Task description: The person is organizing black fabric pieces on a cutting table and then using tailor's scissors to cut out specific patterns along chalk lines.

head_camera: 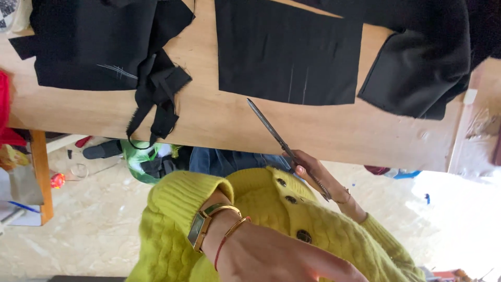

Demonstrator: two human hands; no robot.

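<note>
The right hand (318,175), just right of centre in the frame, is wrapped around the handles of a pair of long dark scissors (284,145). The blades are together and point up and to the left, the tip lying over the bare wood of the table (219,117), just below the lower edge of the black rectangular fabric piece (287,49). That piece lies flat in the upper middle of the frame, with a couple of faint chalk lines near its bottom edge.

The left hand (276,256) sits in the lower middle of the frame, close to the camera. Only the wrist and the back of the hand show, the fingers run out of the bottom edge, so I cannot tell whether it is clenched or loose. It touches nothing that I can see. On that wrist are a gold watch (201,227) with a greenish face and a thin red and gold bangle (232,232). Both arms are in a chunky yellow-green knitted cardigan (282,203) with dark buttons.

In the upper left lies another black cloth piece (88,42) marked with chalk strokes, and a bundle of black strips (156,94) trails from it over the table's near edge. A heavier dark garment (422,62) is heaped in the upper right.
</note>
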